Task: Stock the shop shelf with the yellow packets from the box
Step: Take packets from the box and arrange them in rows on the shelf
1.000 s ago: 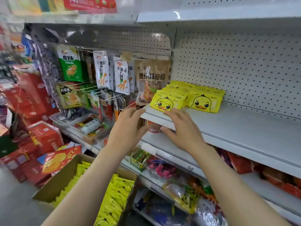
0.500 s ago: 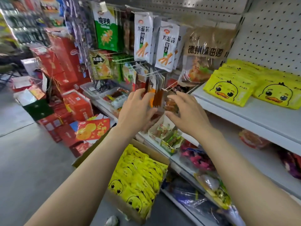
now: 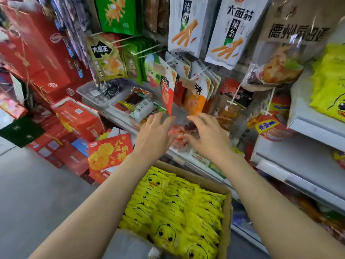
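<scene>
**Head view: both hands held empty above the box of yellow packets**

Head view is blurred by motion, so the small print on the hanging snack bags cannot be read with certainty. The yellow packets on the shelf are cut off by the right edge of the picture, and only part of one duck face is seen there. The near edge of the cardboard box is lost below the bottom of the picture, and its left wall is hidden behind the left forearm. What lies directly behind the two hands is hard to make out; only reddish wrapped goods are glimpsed between them.

The left hand is stretched forward, back of the hand up, with its fingers straight and slightly spread; nothing is held in it. The right hand is held just beside it in a like pose, fingers extended and a little apart, thumb turned inward, also holding nothing. The two hands are near each other but not touching.

The yellow packets in the box are packed upright in rows, below the forearms. The box is set against the front edge of the lower shelves. The white shelf carrying the stocked packets is seen at the right edge.
</scene>
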Action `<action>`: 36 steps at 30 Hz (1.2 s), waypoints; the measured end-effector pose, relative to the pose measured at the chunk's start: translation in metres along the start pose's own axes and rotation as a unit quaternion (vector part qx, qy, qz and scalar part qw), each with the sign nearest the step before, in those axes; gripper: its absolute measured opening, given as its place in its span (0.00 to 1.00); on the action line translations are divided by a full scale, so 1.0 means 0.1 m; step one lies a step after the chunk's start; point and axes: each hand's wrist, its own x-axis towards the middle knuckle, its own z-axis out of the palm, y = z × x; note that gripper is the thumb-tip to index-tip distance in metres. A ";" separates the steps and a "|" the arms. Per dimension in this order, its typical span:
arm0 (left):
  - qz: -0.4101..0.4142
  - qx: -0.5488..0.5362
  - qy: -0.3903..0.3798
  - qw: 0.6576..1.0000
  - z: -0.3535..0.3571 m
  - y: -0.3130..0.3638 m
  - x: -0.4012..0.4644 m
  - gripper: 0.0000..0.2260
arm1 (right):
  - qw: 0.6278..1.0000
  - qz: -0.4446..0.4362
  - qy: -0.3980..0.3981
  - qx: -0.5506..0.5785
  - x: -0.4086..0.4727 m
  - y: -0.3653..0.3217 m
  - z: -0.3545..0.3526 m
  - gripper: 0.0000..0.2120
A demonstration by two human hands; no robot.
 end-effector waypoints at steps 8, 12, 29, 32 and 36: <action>-0.051 -0.046 -0.151 0.986 1.05 -0.53 -0.25 0.25 | 0.990 0.055 -0.121 0.040 0.09 0.18 1.09 0.27; -0.088 -0.076 -0.223 0.968 1.62 -0.81 -0.50 0.25 | 0.971 0.091 -0.214 0.051 -0.02 0.34 1.76 0.25; -0.143 -0.088 -0.335 0.927 2.94 -1.35 -1.04 0.30 | 0.923 0.221 -0.307 0.073 -0.63 0.77 3.45 0.38; -0.145 -0.074 -0.331 0.929 2.97 -1.38 -1.09 0.31 | 0.933 0.229 -0.266 0.078 -0.61 0.81 3.53 0.34; -0.165 -0.080 -0.328 0.927 3.01 -1.43 -1.14 0.32 | 0.936 0.249 -0.227 0.101 -0.56 0.85 3.58 0.24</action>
